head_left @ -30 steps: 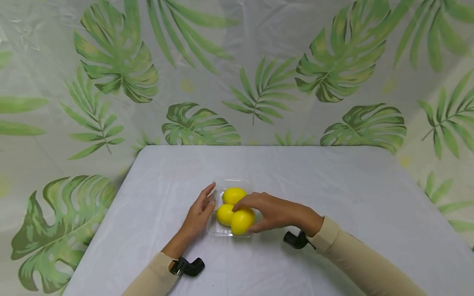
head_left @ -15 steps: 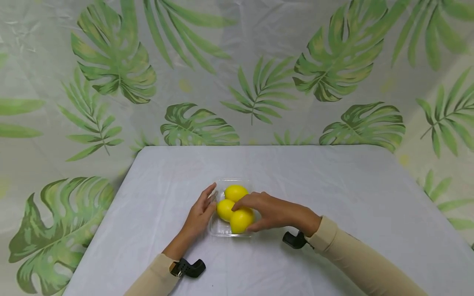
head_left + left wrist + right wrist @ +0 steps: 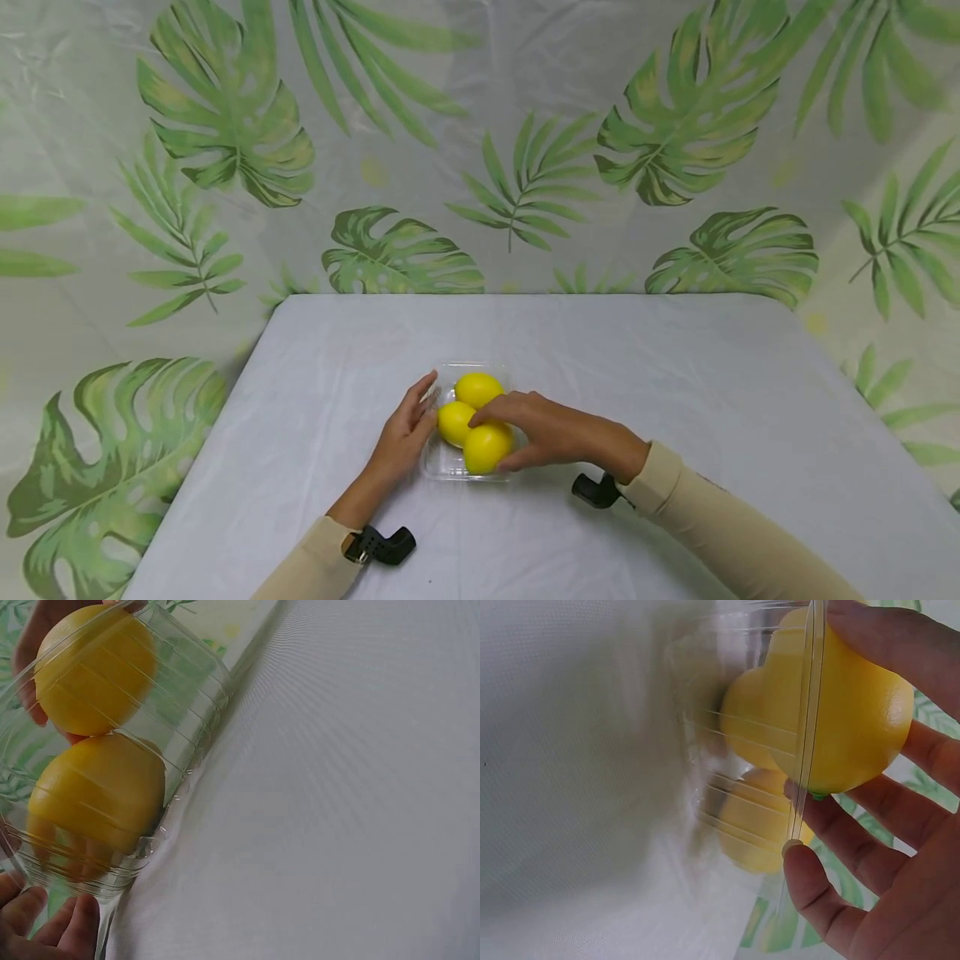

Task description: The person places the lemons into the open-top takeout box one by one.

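Observation:
Three yellow lemons sit in a clear plastic container on the white-covered table: a back lemon (image 3: 480,389), a left lemon (image 3: 454,423) and a front lemon (image 3: 486,450). My right hand (image 3: 551,429) grips the front lemon from the right, thumb and fingers curved round it. In the right wrist view this lemon (image 3: 862,712) stands partly above the rim, and one fingertip touches the rim. Along the left side of the clear container (image 3: 442,467), my left hand (image 3: 401,433) rests with fairly straight fingers. Its fingertips (image 3: 82,922) touch the wall in the left wrist view.
A white cloth covers the table (image 3: 637,358), whose far edge meets a leaf-patterned backdrop (image 3: 525,125). Black wrist cameras sit on both wrists, the left camera (image 3: 390,546) and the right camera (image 3: 596,490), low above the cloth.
Over the last second the back lemon has shifted away and slightly right, and the left lemon slightly away. The front lemon in my right hand has moved a little left. Both hands stay nearly still.

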A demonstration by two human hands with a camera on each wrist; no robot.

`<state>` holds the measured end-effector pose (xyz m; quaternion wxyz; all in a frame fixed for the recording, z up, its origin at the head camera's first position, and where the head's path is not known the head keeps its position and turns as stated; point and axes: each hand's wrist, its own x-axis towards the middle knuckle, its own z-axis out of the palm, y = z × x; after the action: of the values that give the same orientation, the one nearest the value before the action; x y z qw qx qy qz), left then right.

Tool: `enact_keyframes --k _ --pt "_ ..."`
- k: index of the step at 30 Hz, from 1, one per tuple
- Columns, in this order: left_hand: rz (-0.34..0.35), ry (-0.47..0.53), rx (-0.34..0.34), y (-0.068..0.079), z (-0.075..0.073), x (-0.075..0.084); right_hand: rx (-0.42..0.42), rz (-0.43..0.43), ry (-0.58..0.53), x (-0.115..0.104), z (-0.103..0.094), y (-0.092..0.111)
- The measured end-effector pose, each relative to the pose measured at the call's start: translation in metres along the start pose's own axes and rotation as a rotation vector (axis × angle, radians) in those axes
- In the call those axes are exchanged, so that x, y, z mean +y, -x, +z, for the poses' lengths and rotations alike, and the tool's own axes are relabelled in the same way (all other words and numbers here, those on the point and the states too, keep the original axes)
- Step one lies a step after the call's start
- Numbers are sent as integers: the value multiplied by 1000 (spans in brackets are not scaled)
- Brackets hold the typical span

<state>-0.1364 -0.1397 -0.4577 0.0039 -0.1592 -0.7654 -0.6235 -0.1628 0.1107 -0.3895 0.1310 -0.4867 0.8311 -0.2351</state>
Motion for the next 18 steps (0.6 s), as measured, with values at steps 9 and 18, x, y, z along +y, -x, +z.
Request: enact_keyframes --k 9,18 --pt "17 -31 25 -2 0 -23 3 -3 -4 0 1 1" --pt "19 0 6 -4 2 -24 33 34 -22 5 -3 13"
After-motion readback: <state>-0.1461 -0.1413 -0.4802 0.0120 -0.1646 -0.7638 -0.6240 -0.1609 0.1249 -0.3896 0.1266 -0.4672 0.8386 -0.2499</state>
